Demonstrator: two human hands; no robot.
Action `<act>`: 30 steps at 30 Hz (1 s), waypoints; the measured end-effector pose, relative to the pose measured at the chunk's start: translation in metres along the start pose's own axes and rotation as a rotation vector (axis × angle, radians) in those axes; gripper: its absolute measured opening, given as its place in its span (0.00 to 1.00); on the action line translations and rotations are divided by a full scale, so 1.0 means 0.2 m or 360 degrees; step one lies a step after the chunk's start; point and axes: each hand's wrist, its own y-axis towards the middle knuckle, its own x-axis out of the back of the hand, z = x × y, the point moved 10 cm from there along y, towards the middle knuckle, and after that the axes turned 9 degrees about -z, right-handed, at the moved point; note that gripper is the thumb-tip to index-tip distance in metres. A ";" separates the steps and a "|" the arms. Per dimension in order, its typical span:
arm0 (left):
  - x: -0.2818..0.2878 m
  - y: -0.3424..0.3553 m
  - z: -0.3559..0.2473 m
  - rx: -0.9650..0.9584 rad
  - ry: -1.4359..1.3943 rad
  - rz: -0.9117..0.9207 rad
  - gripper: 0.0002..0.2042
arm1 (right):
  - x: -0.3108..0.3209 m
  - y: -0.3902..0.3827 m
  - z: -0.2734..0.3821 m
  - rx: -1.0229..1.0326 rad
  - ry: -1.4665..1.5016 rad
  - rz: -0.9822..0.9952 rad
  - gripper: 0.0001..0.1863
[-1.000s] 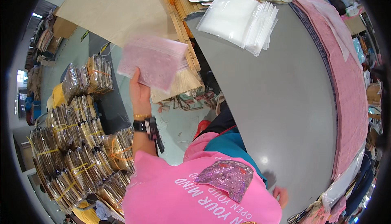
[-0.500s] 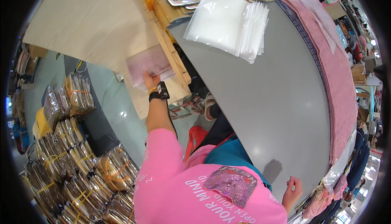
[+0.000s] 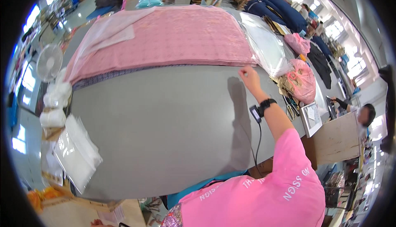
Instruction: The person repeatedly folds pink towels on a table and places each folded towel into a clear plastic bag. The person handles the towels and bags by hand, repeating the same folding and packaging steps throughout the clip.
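A stack of pink patterned cloth (image 3: 177, 37) lies across the far side of the grey table, over a dark blue-purple cloth (image 3: 119, 75). At its near right corner is my right hand (image 3: 250, 80), fingers curled in and nothing visible in them. Whether the fingertips touch the cloth I cannot tell. My left hand (image 3: 99, 223) shows only in part at the bottom edge, beside a folded pink packet (image 3: 113, 215) on a pale wooden board (image 3: 133, 211); its fingers are mostly cut off.
Clear plastic bags (image 3: 78, 155) lie at the table's left end, near white rolls (image 3: 55, 97). On the right are clear plastic sheeting (image 3: 266, 41), a pink plastic bag (image 3: 303, 82), scissors (image 3: 291, 110) and a white tray (image 3: 312, 117). A fan (image 3: 49, 62) stands far left; a person (image 3: 365, 115) sits at right.
The view has swung from the board and the packets at left to the table. My right hand has reached out to the pink cloth's corner. My left hand is now almost out of view.
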 end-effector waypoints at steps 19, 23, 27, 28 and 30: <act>-2.52 -3.61 -1.57 0.1106 -0.0234 0.2846 0.35 | 0.14 0.64 -0.32 -0.0142 0.0621 -0.0380 0.06; -2.70 -3.44 -1.72 0.0849 -0.0577 0.2627 0.25 | 0.20 0.42 -0.21 -0.0172 0.0258 0.0083 0.05; -2.50 -2.94 -1.82 0.0505 -0.0867 0.2654 0.20 | 0.34 -0.05 0.21 -0.0079 0.0528 0.0736 0.06; -2.41 -2.81 -1.74 0.0513 -0.0685 0.2641 0.21 | 0.36 -0.20 0.37 0.0136 0.0481 0.1030 0.06; -2.18 -2.53 -1.62 0.0529 -0.0536 0.2576 0.21 | 0.48 -0.52 0.70 0.0347 0.1001 0.1563 0.07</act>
